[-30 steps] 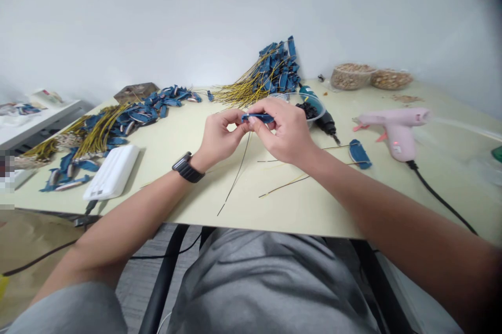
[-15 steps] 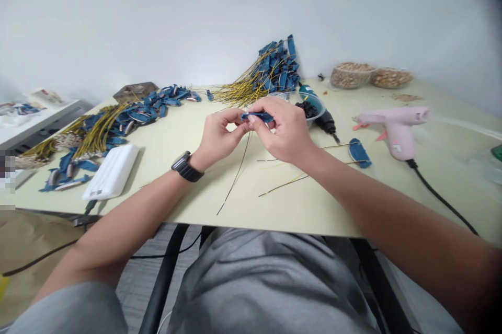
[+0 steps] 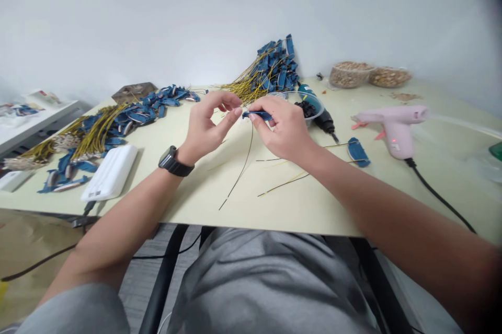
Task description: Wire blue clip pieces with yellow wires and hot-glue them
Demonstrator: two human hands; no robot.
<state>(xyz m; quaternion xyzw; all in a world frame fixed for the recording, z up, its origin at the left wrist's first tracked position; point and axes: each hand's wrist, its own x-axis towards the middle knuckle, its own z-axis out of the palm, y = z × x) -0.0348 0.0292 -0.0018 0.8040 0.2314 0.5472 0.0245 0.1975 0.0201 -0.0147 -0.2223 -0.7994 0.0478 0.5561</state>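
My right hand point(image 3: 283, 129) pinches a small blue leaf-shaped piece point(image 3: 257, 114) on a thin dark wire stem point(image 3: 240, 168) that hangs down toward the table. My left hand point(image 3: 207, 124) is just left of the piece, fingers loosely spread, index tip near its end and holding nothing. A black watch point(image 3: 172, 161) sits on my left wrist. Both hands hover above the pale table point(image 3: 219, 187).
A pink glue gun point(image 3: 394, 125) with a black cord lies at the right. A single blue leaf point(image 3: 356, 151) and loose yellow wires point(image 3: 281, 185) lie near it. Piles of blue leaves on yellow stems point(image 3: 270, 70) point(image 3: 113, 122), a white box point(image 3: 110, 172), a clear bowl point(image 3: 309, 104) and two tubs point(image 3: 349, 75) stand around.
My left hand has let go of the blue piece and moved slightly left, fingers opening. My right hand keeps the piece in nearly the same spot.
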